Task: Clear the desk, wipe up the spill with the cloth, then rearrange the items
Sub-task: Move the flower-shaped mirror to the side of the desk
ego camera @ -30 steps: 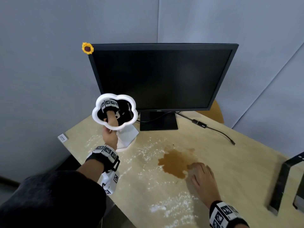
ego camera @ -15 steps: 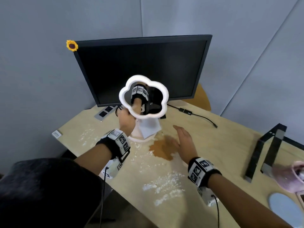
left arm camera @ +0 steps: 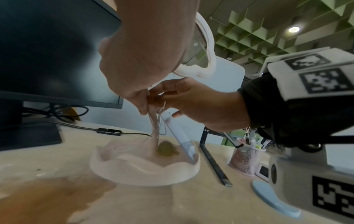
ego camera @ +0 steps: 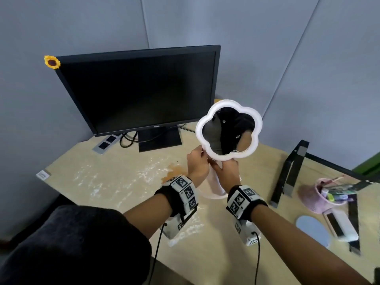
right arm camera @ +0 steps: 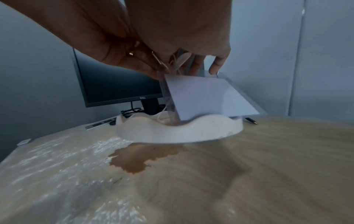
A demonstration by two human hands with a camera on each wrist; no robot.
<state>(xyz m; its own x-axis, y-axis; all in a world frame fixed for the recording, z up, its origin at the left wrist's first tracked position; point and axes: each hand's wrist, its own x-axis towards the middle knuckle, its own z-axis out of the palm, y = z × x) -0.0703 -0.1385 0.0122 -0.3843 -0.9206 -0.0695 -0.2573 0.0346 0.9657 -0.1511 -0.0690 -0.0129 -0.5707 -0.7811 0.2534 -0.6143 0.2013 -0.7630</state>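
- Head view: mirror [ego camera: 228,131] rises just above both hands; the left hand [ego camera: 197,163] and right hand [ego camera: 227,171] pinch its stem, the base [ego camera: 213,192] beneath them, the spill [ego camera: 171,171] just left of the left hand.
- Left wrist view: base [left arm camera: 145,166] hangs just clear of the surface [left arm camera: 201,201] below the hands. It looks top-heavy, and the glass fragile.
- Right wrist view: a card [right arm camera: 206,98] stands in the base under the fingers [right arm camera: 216,66]. Supporting the base seems safer than the thin stem.
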